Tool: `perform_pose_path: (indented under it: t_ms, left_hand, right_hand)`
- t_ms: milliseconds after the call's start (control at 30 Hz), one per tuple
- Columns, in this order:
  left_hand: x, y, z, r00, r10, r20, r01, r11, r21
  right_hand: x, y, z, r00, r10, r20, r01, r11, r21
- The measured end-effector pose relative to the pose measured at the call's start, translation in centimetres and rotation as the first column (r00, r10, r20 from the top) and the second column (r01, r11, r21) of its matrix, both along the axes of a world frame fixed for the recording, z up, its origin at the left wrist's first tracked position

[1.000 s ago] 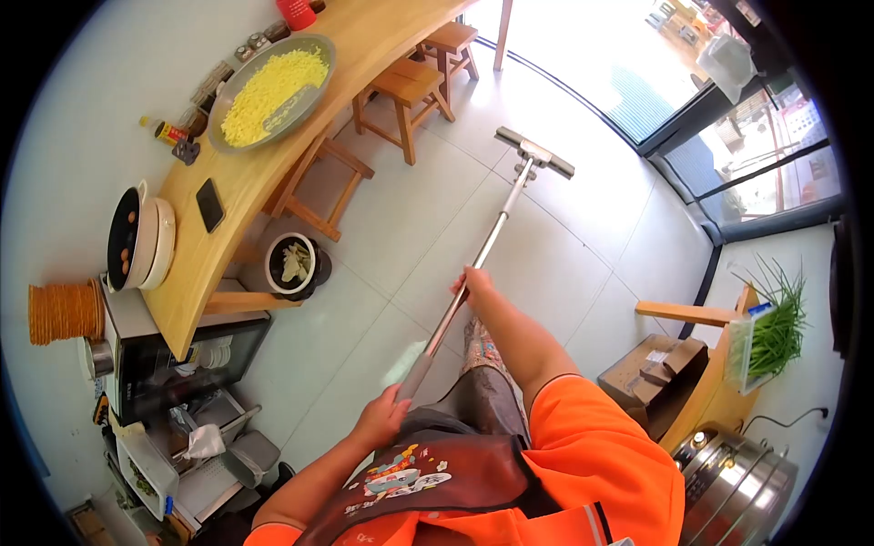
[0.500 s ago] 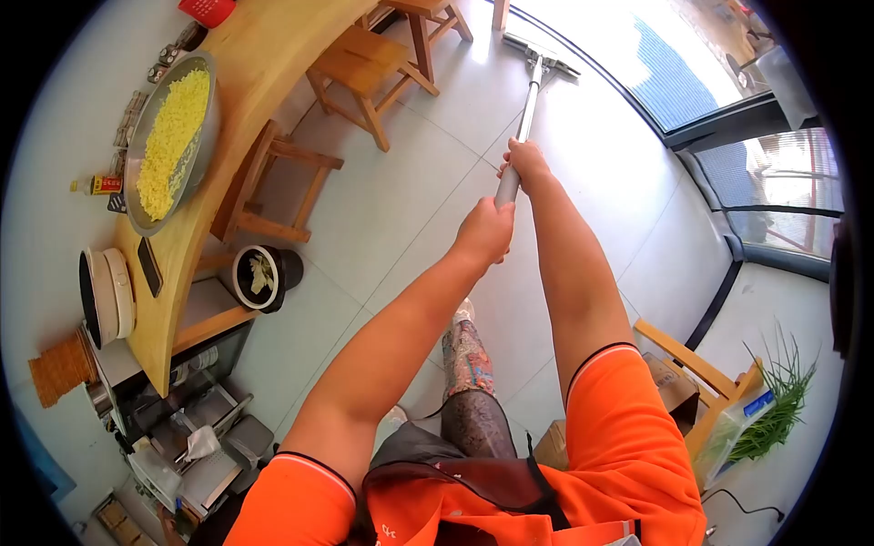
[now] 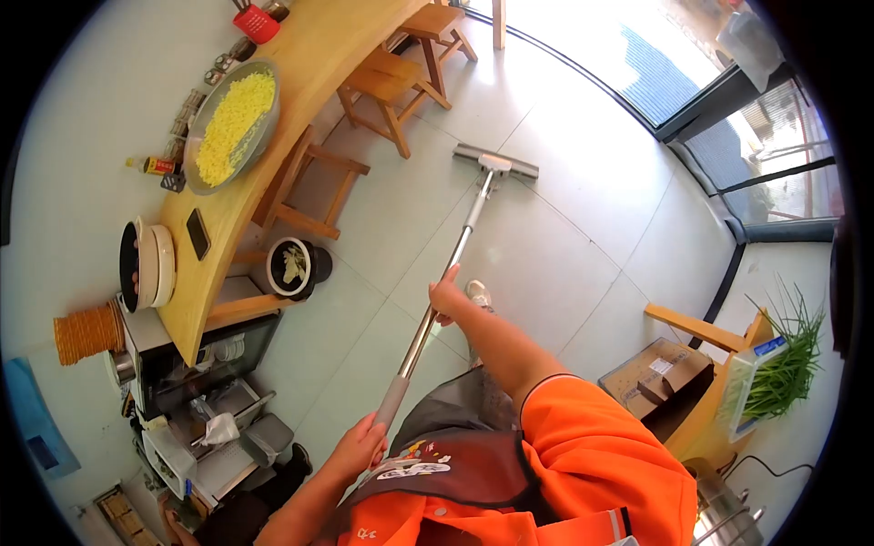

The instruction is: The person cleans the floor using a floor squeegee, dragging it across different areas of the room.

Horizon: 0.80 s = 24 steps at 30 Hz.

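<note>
A mop point(image 3: 467, 235) with a long metal pole slants across the view, its flat wide head resting on the tiled floor near the middle. My left hand point(image 3: 362, 443) is wrapped round the grey grip at the pole's lower end, close to my apron. Farther up the pole, my right hand point(image 3: 446, 296) is closed round the bare metal. Part of my shoe point(image 3: 478, 293) shows just right of my right hand.
A long wooden table point(image 3: 300, 77) on the left bears a bowl of yellow food point(image 3: 237, 127) and a phone point(image 3: 198, 234). Stools point(image 3: 387, 77) and a bin point(image 3: 293, 269) stand beside it. A cardboard box point(image 3: 655, 371) and greens point(image 3: 783, 378) are at right; glass doors lie beyond.
From half a second ago, the mop head has come back from the doorway toward me. My left hand has drawn back to my apron, and my right hand now grips the pole well apart from it.
</note>
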<state>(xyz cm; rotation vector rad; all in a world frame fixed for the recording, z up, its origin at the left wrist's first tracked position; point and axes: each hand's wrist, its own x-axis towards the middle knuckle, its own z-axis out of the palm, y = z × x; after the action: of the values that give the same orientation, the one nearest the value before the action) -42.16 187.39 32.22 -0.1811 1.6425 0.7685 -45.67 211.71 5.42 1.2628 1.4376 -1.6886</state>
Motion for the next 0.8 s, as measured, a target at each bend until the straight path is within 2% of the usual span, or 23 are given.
perform_pose_path:
  t_ms: [67,133,200,267,333,367,400,467,533,567,633,700,733,767,800]
  left_hand:
    - [3.2,-6.7,4.5,0.992,-0.088,-0.085,0.083,0.994,-0.070]
    - [6.7,-12.5,9.3,0.999,0.020,-0.032,-0.025,0.988,-0.155]
    - [10.2,-18.9,12.9,0.984,0.174,0.037,-0.161,0.960,-0.230]
    - [12.8,-21.4,16.5,0.991,-0.053,-0.125,0.013,0.954,-0.299]
    - [15.7,-25.2,18.3,0.939,-0.225,-0.260,0.123,0.927,-0.355]
    - [17.8,-27.9,17.4,0.900,-0.262,-0.349,0.136,0.928,-0.348]
    - [19.6,-29.4,16.7,0.851,-0.292,-0.436,0.143,0.928,-0.343]
    - [20.8,-29.7,15.4,0.936,-0.073,-0.345,-0.034,0.955,-0.293]
    - [22.1,-30.3,12.6,0.962,0.108,-0.251,-0.179,0.944,-0.276]
    - [21.9,-29.2,10.3,0.929,0.037,-0.368,-0.110,0.977,-0.180]
    - [19.1,-25.1,6.1,0.895,-0.070,-0.441,0.006,0.990,-0.144]
    - [15.1,-19.0,1.2,0.895,-0.083,-0.437,0.076,0.997,-0.034]
    - [13.3,-15.4,-1.4,0.916,-0.013,-0.400,0.028,0.999,0.030]
    - [10.0,-10.4,-2.4,0.984,0.098,-0.151,-0.089,0.994,0.068]
    - [7.0,-5.7,-3.5,0.960,0.257,0.113,-0.274,0.947,0.170]
  right_hand:
    - [2.9,-7.5,1.1,1.000,0.029,0.007,-0.028,0.998,-0.050]
    - [5.9,-15.2,2.0,0.999,0.038,0.010,-0.036,0.989,-0.146]
    - [9.0,-23.1,4.8,0.997,-0.067,0.032,0.073,0.966,-0.248]
    - [12.2,-32.3,2.8,0.966,-0.254,-0.041,0.241,0.950,-0.197]
    - [14.3,-35.0,4.1,0.898,-0.401,0.184,0.436,0.743,-0.509]
    - [14.8,-35.2,4.9,0.846,-0.438,0.304,0.526,0.596,-0.607]
    - [15.6,-35.6,6.2,0.839,-0.426,0.339,0.544,0.634,-0.550]
    - [15.8,-35.8,8.5,0.825,-0.411,0.388,0.557,0.708,-0.435]
    - [15.8,-33.7,6.5,0.810,-0.449,0.377,0.582,0.689,-0.432]
    - [15.1,-31.9,5.3,0.798,-0.486,0.357,0.599,0.706,-0.378]
    - [12.4,-26.9,0.9,0.802,-0.535,0.266,0.595,0.755,-0.275]
    - [8.6,-18.4,-1.9,0.821,-0.555,0.133,0.571,0.795,-0.208]
    - [6.0,-13.7,0.2,0.813,-0.573,0.104,0.582,0.803,-0.130]
    - [4.3,-9.1,-3.2,0.803,-0.594,0.051,0.594,0.792,-0.138]
    - [2.7,-4.5,-4.7,0.808,-0.585,-0.073,0.568,0.806,-0.163]
